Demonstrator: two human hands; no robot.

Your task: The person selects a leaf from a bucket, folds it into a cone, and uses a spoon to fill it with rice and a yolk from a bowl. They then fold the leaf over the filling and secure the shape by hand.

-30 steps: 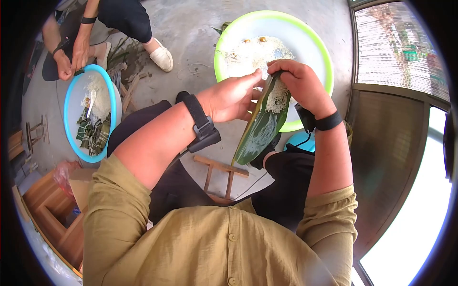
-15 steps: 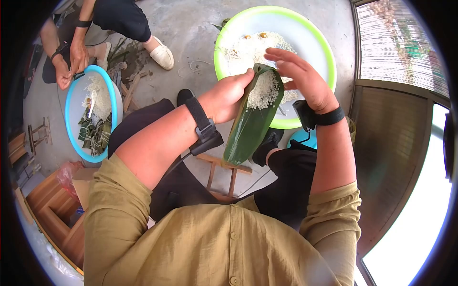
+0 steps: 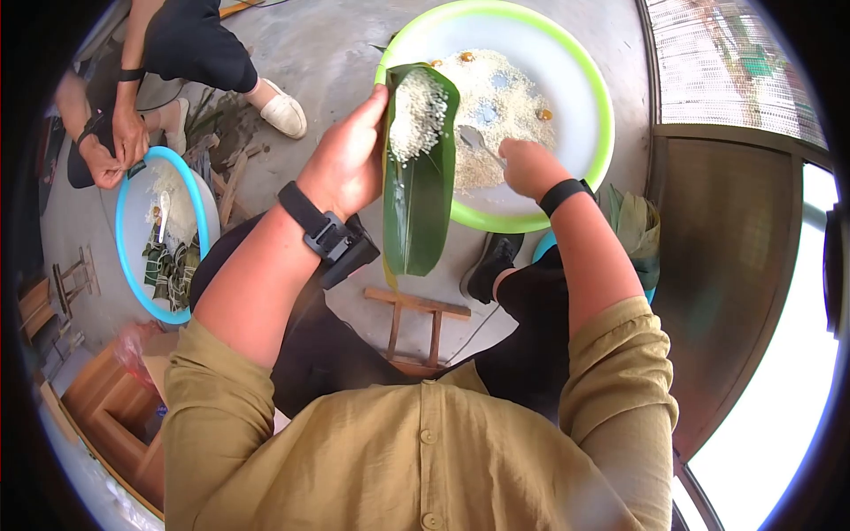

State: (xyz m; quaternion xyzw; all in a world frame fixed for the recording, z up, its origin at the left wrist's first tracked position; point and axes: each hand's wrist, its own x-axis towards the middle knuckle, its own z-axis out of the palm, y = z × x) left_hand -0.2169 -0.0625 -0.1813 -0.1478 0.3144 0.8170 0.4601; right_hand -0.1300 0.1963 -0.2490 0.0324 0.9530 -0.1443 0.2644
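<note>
My left hand (image 3: 347,157) is closed around the upper end of a folded green leaf (image 3: 418,217), whose long tail hangs down toward me. White rice (image 3: 418,115) fills the leaf's cupped top. In my right hand (image 3: 533,168) is the handle of a metal spoon (image 3: 474,138), its bowl at the rice (image 3: 505,93) in a large basin with a lime-green rim (image 3: 605,97). A few small brown-yellow pieces (image 3: 544,114) lie among that rice. My fingers hide most of the spoon's handle.
At left, a co-worker's hands (image 3: 119,152) are over a blue-rimmed basin (image 3: 122,239) holding rice, a white spoon (image 3: 163,215) and tied leaf bundles (image 3: 173,270). A wooden stool (image 3: 416,310) stands below me. More leaves (image 3: 636,226) stand at right.
My right hand has left the leaf's side and now holds the spoon in the basin. My left hand has moved left with the leaf, which hangs straighter.
</note>
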